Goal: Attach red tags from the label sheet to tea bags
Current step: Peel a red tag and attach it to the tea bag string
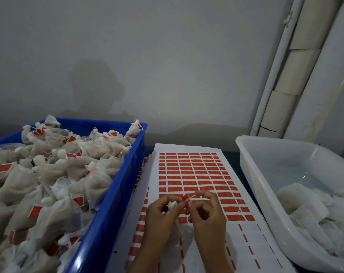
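Observation:
A white label sheet (188,168) with rows of red tags lies between two bins. Over its lower half my left hand (160,215) grips the gathered neck of a white tea bag (172,205), whose body hangs down below the hand. My right hand (206,211) pinches a red tag (185,197) at the bag's string, right beside the left fingertips. The two hands touch at the fingertips.
A blue crate (116,194) on the left is heaped with tagged tea bags. A translucent white tub (251,174) on the right holds untagged bags. More label sheets lie under the top one. A grey wall stands behind, with a white pipe at the right.

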Demonstrator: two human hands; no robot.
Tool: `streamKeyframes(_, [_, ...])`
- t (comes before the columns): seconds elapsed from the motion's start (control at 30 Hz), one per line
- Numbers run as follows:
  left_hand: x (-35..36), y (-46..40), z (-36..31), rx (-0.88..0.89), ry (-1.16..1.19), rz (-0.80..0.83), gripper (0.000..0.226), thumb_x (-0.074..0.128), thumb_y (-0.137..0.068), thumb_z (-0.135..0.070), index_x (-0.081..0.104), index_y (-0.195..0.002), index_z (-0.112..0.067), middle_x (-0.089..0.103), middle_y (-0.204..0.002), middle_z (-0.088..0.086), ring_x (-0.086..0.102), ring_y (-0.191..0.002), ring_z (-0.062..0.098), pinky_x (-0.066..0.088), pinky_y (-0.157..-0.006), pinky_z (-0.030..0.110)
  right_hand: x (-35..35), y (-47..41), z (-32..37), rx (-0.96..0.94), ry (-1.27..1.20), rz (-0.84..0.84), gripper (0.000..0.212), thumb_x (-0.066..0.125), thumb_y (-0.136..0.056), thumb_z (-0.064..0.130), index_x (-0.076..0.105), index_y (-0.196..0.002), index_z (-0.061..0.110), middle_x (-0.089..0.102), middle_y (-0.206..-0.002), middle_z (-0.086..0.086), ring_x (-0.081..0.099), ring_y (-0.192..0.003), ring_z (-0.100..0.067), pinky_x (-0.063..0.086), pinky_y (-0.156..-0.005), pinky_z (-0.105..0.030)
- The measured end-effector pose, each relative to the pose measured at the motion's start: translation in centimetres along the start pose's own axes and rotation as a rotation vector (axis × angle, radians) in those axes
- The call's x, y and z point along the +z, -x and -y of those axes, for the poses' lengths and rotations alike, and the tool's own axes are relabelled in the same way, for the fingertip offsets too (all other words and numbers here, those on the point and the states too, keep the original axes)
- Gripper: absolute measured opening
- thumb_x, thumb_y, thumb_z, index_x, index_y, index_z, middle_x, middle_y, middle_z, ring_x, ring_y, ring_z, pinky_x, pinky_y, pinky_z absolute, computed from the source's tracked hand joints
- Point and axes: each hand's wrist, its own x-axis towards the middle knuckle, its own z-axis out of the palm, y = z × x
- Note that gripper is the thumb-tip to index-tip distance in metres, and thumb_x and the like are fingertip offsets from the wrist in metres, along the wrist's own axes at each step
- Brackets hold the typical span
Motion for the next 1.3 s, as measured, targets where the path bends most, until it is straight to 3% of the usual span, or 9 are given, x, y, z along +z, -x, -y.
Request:
streamKeyframes(0.2, [-0.2, -0.2, 0.2, 0.003, -0.059, -0.033, 0.006, 0.066, -0.082, -0.022, 0.068, -0.085, -0.017, 0.07, -0.085, -0.009, 0.064, -0.079, 0.007, 0.047, -0.062, 0.003, 0.1, 0.0, 0.1, -0.02, -0.002, 0.013, 0.032, 0.067, -0.077, 0.026, 0.053, -0.106, 0.025, 0.069, -0.096, 0.003, 0.067, -0.077, -0.011, 0.058, -0.077, -0.031])
streamKeyframes(0.4, [0.0, -0.1, 0.2, -0.028, -0.082, -0.052, 0.002, 0.065, -0.083, -0.026, 0.066, -0.083, -0.027, 0.066, -0.079, -0.022, 0.063, -0.076, -0.008, 0.042, -0.055, -0.002, -0.1, -0.5, -0.5, 0.028, -0.036, 0.035, 0.021, 0.055, -0.088, 0.021, 0.049, -0.107, 0.025, 0.066, -0.083, 0.011, 0.066, -0.062, -0.002, 0.051, -0.055, -0.009])
streamKeyframes(0.47, [0.1, 0.0, 0.4, -0.037, -0.099, -0.048, 0.003, 0.064, -0.084, -0.027, 0.064, -0.081, -0.028, 0.067, -0.079, -0.021, 0.065, -0.075, -0.004, 0.043, -0.055, 0.0, -0.2, -0.8, -0.5, 0.067, -0.027, 0.062, 0.019, 0.051, -0.09, 0.023, 0.047, -0.109, 0.024, 0.064, -0.09, 0.011, 0.066, -0.062, -0.004, 0.052, -0.06, -0.01])
streamKeyframes(0.6, [0.1, -0.1, 0.3, -0.051, -0.076, -0.054, 0.006, 0.062, -0.085, -0.025, 0.065, -0.08, -0.026, 0.067, -0.079, -0.02, 0.064, -0.077, -0.002, 0.043, -0.056, 0.0, -0.3, -0.8, -0.6, 0.048, 0.128, 0.099, 0.027, 0.045, -0.092, 0.032, 0.047, -0.117, 0.023, 0.059, -0.109, 0.01, 0.057, -0.087, -0.005, 0.043, -0.079, -0.013])
streamKeyframes(0.73, [-0.2, -0.3, 0.2, -0.065, -0.063, -0.022, 0.007, 0.062, -0.085, -0.023, 0.066, -0.079, -0.024, 0.068, -0.081, -0.017, 0.063, -0.079, 0.003, 0.042, -0.055, -0.001, -0.9, -1.4, -0.3, 0.066, -0.018, 0.168, 0.009, 0.047, -0.091, 0.028, 0.052, -0.098, 0.03, 0.059, -0.103, 0.016, 0.057, -0.094, -0.006, 0.044, -0.091, -0.022])
streamKeyframes(0.87, [-0.1, -0.3, 0.1, -0.093, -0.091, -0.024, 0.008, 0.062, -0.085, -0.025, 0.064, -0.077, -0.025, 0.066, -0.08, -0.018, 0.062, -0.077, 0.003, 0.042, -0.052, 0.0, -1.5, -2.0, -0.5, 0.094, -0.065, 0.279, 0.006, 0.051, -0.089, 0.029, 0.057, -0.086, 0.027, 0.063, -0.088, 0.017, 0.061, -0.084, -0.005, 0.044, -0.075, -0.008])
streamKeyframes(1.07, [-0.3, -0.2, -0.1, -0.092, -0.092, 0.004, 0.01, 0.063, -0.085, -0.023, 0.064, -0.076, -0.026, 0.066, -0.078, -0.016, 0.062, -0.075, 0.005, 0.041, -0.053, -0.002, -1.5, -2.0, -0.8, 0.021, -0.078, 0.275, 0.013, 0.056, -0.087, 0.02, 0.058, -0.075, 0.021, 0.064, -0.075, 0.008, 0.062, -0.076, -0.011, 0.047, -0.073, -0.011])
streamKeyframes(1.3, [-0.3, -0.2, -0.2, -0.086, -0.102, 0.031, 0.011, 0.062, -0.085, -0.023, 0.065, -0.075, -0.027, 0.067, -0.078, -0.017, 0.063, -0.075, 0.004, 0.041, -0.053, -0.001, -1.5, -2.0, -0.9, -0.008, -0.06, 0.227, 0.011, 0.059, -0.087, 0.018, 0.062, -0.076, 0.02, 0.066, -0.077, 0.007, 0.062, -0.078, -0.012, 0.046, -0.076, -0.011])
